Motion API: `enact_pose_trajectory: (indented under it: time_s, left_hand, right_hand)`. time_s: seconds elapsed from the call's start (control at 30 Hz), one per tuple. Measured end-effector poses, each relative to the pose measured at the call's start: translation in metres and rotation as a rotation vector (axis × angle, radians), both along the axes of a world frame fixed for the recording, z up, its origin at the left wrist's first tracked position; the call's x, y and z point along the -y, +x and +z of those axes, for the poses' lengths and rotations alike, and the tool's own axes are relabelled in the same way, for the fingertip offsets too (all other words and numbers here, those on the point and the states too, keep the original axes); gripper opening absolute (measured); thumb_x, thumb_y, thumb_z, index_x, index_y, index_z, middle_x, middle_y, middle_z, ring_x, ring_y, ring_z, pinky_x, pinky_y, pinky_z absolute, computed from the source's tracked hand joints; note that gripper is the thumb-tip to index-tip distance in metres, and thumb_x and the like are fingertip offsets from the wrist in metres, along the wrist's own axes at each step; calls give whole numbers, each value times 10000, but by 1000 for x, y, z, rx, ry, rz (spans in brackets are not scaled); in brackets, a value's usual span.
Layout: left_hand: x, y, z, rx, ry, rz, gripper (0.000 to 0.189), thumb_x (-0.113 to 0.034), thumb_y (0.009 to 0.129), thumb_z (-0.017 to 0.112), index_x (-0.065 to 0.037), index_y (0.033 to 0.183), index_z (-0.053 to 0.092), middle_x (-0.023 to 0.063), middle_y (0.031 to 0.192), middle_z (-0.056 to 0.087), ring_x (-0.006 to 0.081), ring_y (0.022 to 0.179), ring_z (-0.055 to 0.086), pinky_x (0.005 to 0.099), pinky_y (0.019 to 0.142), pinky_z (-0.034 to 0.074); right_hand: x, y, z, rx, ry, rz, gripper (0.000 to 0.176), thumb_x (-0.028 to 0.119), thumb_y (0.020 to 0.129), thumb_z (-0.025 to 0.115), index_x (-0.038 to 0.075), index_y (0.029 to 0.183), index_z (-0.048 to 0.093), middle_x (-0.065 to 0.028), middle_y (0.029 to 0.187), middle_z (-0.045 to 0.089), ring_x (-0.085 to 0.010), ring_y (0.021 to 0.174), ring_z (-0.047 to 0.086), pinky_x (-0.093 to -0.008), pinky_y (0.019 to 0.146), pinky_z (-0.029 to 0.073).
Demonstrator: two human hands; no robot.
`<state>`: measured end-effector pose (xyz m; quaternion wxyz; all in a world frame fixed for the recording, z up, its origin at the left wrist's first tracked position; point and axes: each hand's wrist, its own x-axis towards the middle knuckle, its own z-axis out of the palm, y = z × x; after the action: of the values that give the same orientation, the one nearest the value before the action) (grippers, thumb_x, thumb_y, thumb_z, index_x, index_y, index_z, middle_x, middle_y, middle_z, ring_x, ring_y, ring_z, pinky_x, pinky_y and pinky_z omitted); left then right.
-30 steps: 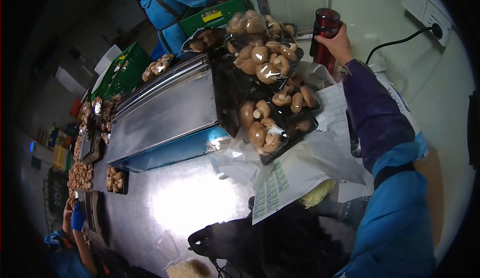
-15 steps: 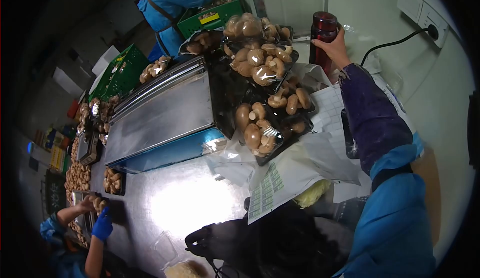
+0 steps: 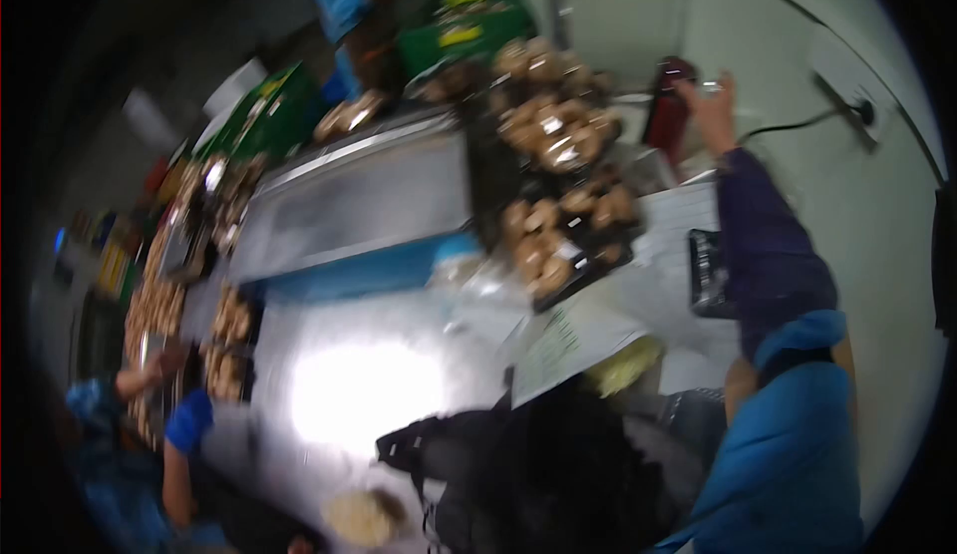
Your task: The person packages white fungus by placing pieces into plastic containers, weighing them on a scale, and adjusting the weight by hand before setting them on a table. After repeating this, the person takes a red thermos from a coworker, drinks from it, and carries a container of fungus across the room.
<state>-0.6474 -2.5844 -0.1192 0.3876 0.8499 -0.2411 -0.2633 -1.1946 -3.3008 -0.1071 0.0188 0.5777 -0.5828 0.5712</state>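
Note:
At the upper right, my right hand (image 3: pixel 712 113) is beside the dark red bottle (image 3: pixel 669 110), its fingers spread and raised, with nothing held between them. The bottle leans slightly against a background of pale wall. Left of it, wrapped trays of brown mushrooms (image 3: pixel 558 130) are stacked, with more mushroom trays (image 3: pixel 543 245) below. White papers (image 3: pixel 673 245) lie under my sleeve. My left hand is not in view. The picture is blurred by motion.
A steel-topped machine (image 3: pixel 359 200) stands mid-left on the metal table (image 3: pixel 299 434). A black bag (image 3: pixel 548 464) lies at the front. A co-worker's blue-gloved hand (image 3: pixel 188 420) is lower left; another person (image 3: pixel 344 0) stands behind green crates (image 3: pixel 469 30). A cable (image 3: pixel 797 127) runs to the wall.
My right hand has let go of the bottle and opened beside it. The view has shifted, so the bottle and trays appear further right. The co-worker's gloved hand has moved slightly left.

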Motion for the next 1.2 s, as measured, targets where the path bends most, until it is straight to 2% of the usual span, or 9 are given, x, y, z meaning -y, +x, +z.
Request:
enact_pose_trajectory:
  time_s: [0.03,0.1,0.17,0.23,0.3,0.5,0.53,0.87,1.2]
  left_hand:
    - [-48,96,-69,11,-109,-323,566,-244,710,673,-12,1161,423,47,975,494,177,814,569,280,673,474]
    - [12,-3,1,-62,-11,117,599,-88,792,567,42,1301,279,180,1308,359,276,1228,333,363,1017,273]
    - [-4,-5,-5,-43,28,149,626,-118,804,572,21,1325,256,188,1342,316,285,1232,328,366,1020,269]
    - [-14,-7,-18,-45,57,222,641,-153,793,587,16,1322,266,198,1320,326,295,1202,361,363,992,311]
    - [-15,-7,-25,-81,144,230,678,-206,811,597,22,1335,231,214,1319,322,296,1184,377,347,983,313]
    - [6,-15,-34,-545,-85,211,713,-147,810,573,-17,1364,144,221,1264,355,262,1028,509,337,843,464]
    - [16,-18,-34,-587,-85,168,696,-118,808,562,-39,1360,147,209,1228,380,245,978,531,324,787,490]
    - [35,-21,-43,-770,-396,41,519,39,798,459,-82,1254,245,170,1114,469,224,840,582,302,626,547]
    - [-188,9,71,-941,-623,-142,636,81,715,371,-100,1306,221,127,1078,441,148,702,568,250,634,493]
  right_hand:
    - [-10,-15,17,-700,337,-404,628,278,704,598,14,1232,383,-204,1199,446,-313,1155,408,-393,987,313]
    - [-32,-7,52,-1360,625,-621,329,99,860,400,70,1163,525,-131,1162,516,-275,1140,435,-381,1004,303]
    - [126,-178,-2,-1154,-469,-218,283,141,880,454,67,1138,546,-38,960,581,-153,894,531,-295,791,436]
    - [-17,-48,62,-67,-116,224,212,133,857,504,11,1025,545,-83,873,587,-160,738,539,-274,628,435]
    - [-98,24,101,182,7,316,189,126,833,554,-45,913,544,-128,787,594,-166,582,548,-253,464,433]
    - [-166,66,137,99,220,537,181,147,841,551,-10,929,547,-130,794,588,-177,601,554,-268,493,445]
    - [-132,32,116,34,306,719,269,187,908,471,41,1121,546,10,876,548,-64,734,498,-211,637,412]
    - [-348,175,164,-47,472,941,154,185,894,507,50,938,565,44,673,468,-16,551,394,-157,476,284]
    - [-605,363,161,-187,836,1389,79,10,780,505,-2,856,520,-34,673,524,-67,542,494,-182,488,400]
